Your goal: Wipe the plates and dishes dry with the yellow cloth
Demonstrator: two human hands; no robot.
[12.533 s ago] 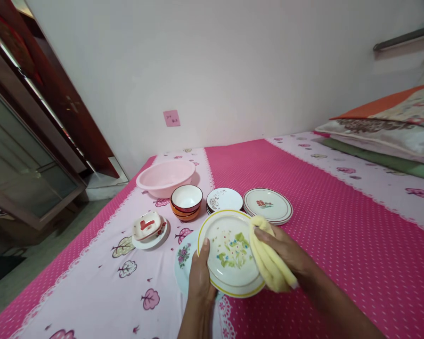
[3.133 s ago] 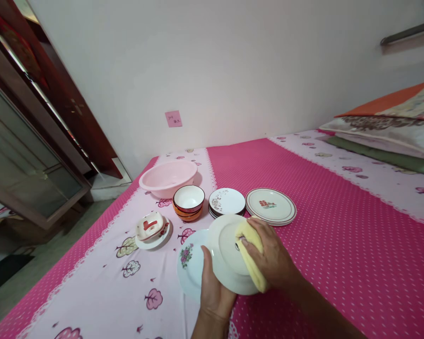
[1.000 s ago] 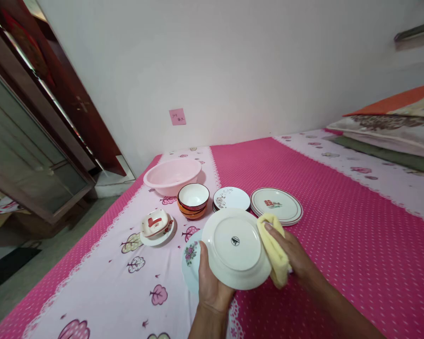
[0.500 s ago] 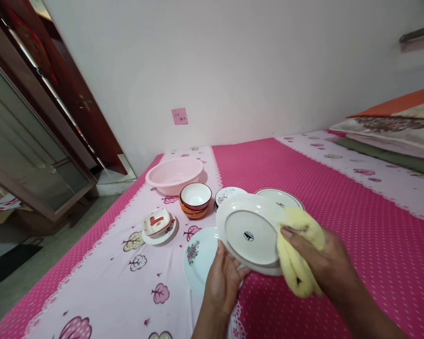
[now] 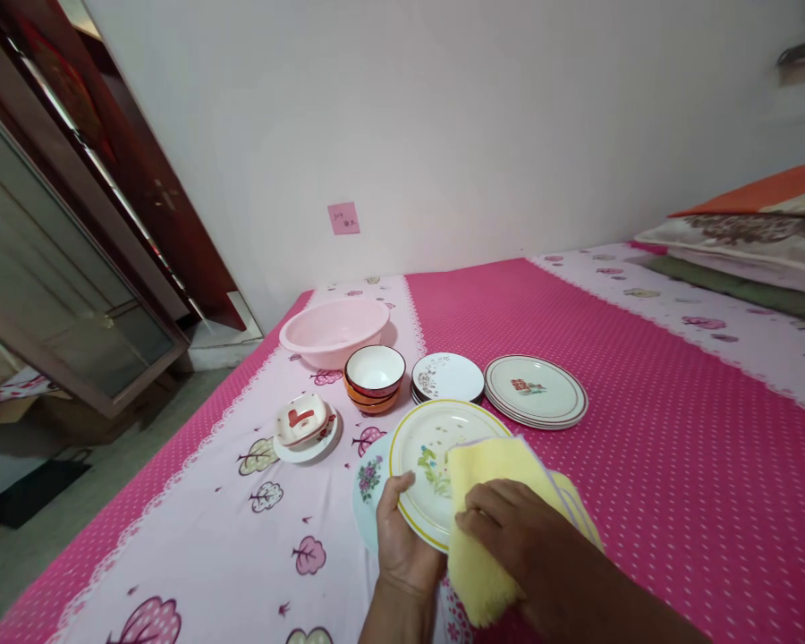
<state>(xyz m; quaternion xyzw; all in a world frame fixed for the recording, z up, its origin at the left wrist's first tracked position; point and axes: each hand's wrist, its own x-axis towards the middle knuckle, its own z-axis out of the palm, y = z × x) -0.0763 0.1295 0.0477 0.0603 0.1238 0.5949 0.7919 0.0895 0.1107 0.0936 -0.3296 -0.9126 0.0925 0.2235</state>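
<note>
My left hand grips the lower left edge of a white plate with a yellow rim and a green floral print, its face turned up toward me. A yellow cloth is bunched under the closed fingers of my right hand and lies pressed on the plate's right side, hiding part of it. Below and left of the held plate, a pale blue plate with purple flowers rests on the bedspread, partly covered. Just beyond are a stack of dark-edged plates and a stack of brown-rimmed plates.
Stacked bowls stand left of the plates, with a pink basin behind them. Square dishes sit on a small plate farther left. Folded bedding lies at the right, and a white wall closes off the back.
The held plate has been turned over, from its underside to its patterned face. My right hand with the cloth has moved left and down onto that face, and the brown-rimmed stack is uncovered.
</note>
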